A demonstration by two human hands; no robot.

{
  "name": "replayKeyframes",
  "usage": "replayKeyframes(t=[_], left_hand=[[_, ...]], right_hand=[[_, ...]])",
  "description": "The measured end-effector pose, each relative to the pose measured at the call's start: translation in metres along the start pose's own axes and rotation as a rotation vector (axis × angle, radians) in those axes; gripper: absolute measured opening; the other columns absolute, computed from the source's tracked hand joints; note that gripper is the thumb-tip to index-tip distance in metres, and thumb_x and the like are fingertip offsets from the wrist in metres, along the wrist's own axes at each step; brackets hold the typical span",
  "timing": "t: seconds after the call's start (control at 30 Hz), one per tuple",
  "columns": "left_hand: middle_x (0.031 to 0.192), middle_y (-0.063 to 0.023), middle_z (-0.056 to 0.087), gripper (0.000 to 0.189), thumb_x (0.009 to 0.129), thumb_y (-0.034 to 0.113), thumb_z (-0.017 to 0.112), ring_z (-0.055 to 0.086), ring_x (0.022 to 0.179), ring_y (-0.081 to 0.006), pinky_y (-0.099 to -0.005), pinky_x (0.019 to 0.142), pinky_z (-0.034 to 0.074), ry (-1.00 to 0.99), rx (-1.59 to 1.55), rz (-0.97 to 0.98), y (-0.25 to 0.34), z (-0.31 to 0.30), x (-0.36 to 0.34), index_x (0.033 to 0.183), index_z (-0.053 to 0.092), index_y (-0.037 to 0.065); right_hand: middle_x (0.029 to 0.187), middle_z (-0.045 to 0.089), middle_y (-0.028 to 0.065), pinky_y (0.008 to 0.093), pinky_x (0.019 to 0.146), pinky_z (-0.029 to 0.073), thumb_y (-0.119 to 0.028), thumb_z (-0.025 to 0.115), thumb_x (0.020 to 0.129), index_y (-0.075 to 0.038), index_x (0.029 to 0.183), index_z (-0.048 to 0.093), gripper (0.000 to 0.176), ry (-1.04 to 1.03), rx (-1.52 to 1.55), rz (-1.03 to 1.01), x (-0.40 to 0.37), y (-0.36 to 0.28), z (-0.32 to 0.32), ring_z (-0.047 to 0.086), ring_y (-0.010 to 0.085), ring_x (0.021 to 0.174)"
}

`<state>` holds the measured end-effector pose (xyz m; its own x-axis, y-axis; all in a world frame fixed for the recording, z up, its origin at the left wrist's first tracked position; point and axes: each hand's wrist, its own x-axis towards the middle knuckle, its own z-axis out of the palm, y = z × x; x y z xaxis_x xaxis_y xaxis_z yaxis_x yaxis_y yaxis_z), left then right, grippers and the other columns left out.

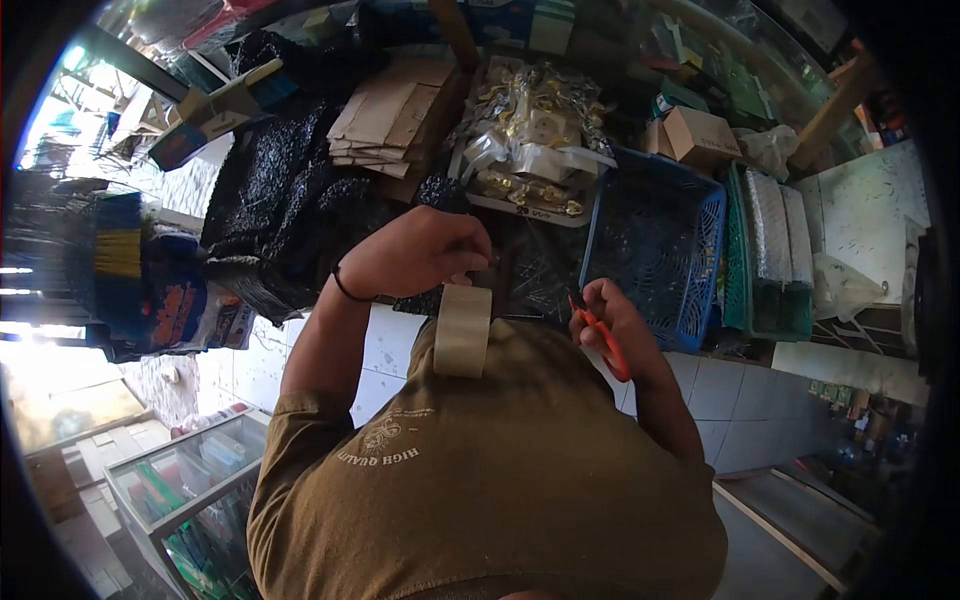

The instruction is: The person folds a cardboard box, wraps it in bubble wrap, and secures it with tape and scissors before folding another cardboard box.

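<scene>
Head view, looking down over own chest and both forearms.

Left hand (pixel 420 250): closed in a fist, clamped on the top edge of the tape roll (pixel 463 330). The roll hangs just under the fist, in front of the shirt, and sits between the two hands. Black wristband (pixel 350 290) on that wrist.

Right hand (pixel 612 318): fingers wrapped shut around an orange-handled cutting tool (pixel 605 345). Scissors or knife: blade end is hidden in the grip, so cannot tell which.

Work piece: glossy black plastic-wrapped bundle (pixel 290 210), spread under and beyond the left hand.

Progress, as a judgement: early to middle. Roll and cutter are both in hand and raised. No strip of tape shows laid on the black wrap, and no cut end shows. Laying, pressing and cutting all appear left to do.

Edges and room:
- Blue basket (pixel 655 255) just beside the right hand, its rim close to the knuckles. Tight on that side.
- Stack of cardboard pieces (pixel 385 120) and a bag of brass fittings (pixel 530 130) lie beyond the hands, near.
- Glass display case (pixel 190 480) stands low on the left, well apart from the left elbow.
- Tiled floor (pixel 720 385) shows bare patches beside each forearm, the main open room for moving.
</scene>
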<state>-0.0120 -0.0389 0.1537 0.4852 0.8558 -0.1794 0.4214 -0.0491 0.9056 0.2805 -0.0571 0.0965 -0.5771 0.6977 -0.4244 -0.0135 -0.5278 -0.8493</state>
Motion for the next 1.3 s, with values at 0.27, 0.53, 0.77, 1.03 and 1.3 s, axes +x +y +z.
replayKeyframes(t=[0.27,0.53,0.77,1.03,1.3], left_hand=[[0.066,-0.0068,0.064,0.010,0.085,0.009,0.060,0.067,0.066,-0.0124,-0.0235,0.055,0.049,0.049,-0.057,-0.056,0.000,-0.004,-0.013,0.082,0.057,0.000],[0.065,-0.0057,0.063,0.011,0.085,0.010,0.061,0.065,0.064,-0.0114,-0.0234,0.055,0.049,0.054,-0.027,0.005,-0.001,-0.004,-0.019,0.082,0.057,0.001],[0.071,-0.0048,0.061,0.010,0.085,0.010,0.061,0.065,0.066,-0.0102,-0.0229,0.055,0.049,0.029,-0.071,0.013,0.000,-0.005,-0.020,0.085,0.058,0.000],[0.082,-0.0038,0.060,0.008,0.086,0.006,0.060,0.065,0.073,-0.0092,-0.0200,0.060,0.053,0.022,-0.140,-0.016,0.004,-0.003,-0.019,0.087,0.059,-0.002],[0.077,-0.0052,0.063,0.009,0.083,0.006,0.063,0.066,0.065,-0.0114,-0.0211,0.054,0.050,0.059,-0.123,0.016,0.005,-0.004,-0.021,0.087,0.061,-0.002]], right_hand=[[0.074,0.061,0.0091,0.0266,0.065,0.046,-0.023,0.081,0.067,-0.004,0.088,0.045,0.046,0.113,-0.740,0.043,0.000,-0.014,-0.006,0.058,0.0136,0.067],[0.073,0.064,0.0073,0.0281,0.065,0.046,-0.019,0.076,0.071,0.000,0.098,0.055,0.039,0.050,-0.960,0.172,0.003,-0.027,-0.019,0.061,0.0137,0.070],[0.082,0.061,0.0056,0.0282,0.070,0.046,-0.017,0.073,0.068,0.000,0.096,0.055,0.038,-0.272,-0.884,0.008,0.001,-0.064,-0.024,0.059,0.0133,0.072],[0.072,0.054,0.0082,0.0343,0.058,0.043,-0.031,0.076,0.061,0.001,0.085,0.051,0.047,-0.403,-1.101,-0.054,0.019,-0.080,0.000,0.050,0.0185,0.062],[0.068,0.054,0.0118,0.0360,0.056,0.042,-0.041,0.074,0.064,0.000,0.080,0.050,0.050,-0.455,-1.204,-0.114,0.030,-0.086,0.015,0.053,0.0272,0.061]])
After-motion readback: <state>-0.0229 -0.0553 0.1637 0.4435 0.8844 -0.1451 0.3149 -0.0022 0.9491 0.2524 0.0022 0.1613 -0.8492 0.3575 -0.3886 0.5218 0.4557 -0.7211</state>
